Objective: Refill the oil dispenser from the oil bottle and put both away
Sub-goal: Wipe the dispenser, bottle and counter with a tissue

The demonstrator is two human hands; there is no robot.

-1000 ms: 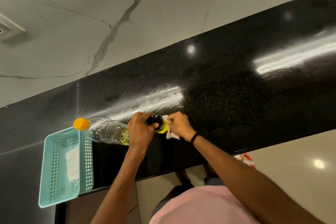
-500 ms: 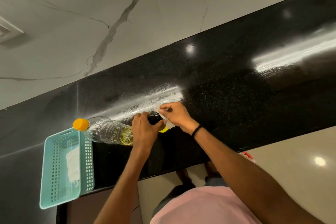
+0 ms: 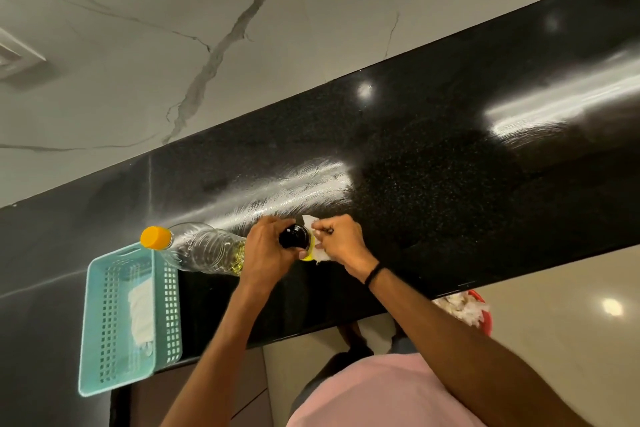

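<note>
The oil dispenser (image 3: 295, 236), with a black top and yellow oil below, stands on the black counter (image 3: 433, 184). My left hand (image 3: 265, 250) grips it from the left. My right hand (image 3: 341, 241) pinches a white tissue (image 3: 320, 255) pressed against the dispenser's right side. The clear oil bottle (image 3: 201, 248) with an orange cap (image 3: 156, 237) stands just left of my left hand, a little yellow oil at its bottom.
A teal plastic basket (image 3: 104, 333) with a white cloth inside sits at the counter's front left edge, partly overhanging. A red bin (image 3: 479, 308) with white waste stands on the floor below right. The marble wall runs behind the counter.
My right hand with the tissue moved from the dispenser's top back down to its right side. My left hand kept its grip on the dispenser.
</note>
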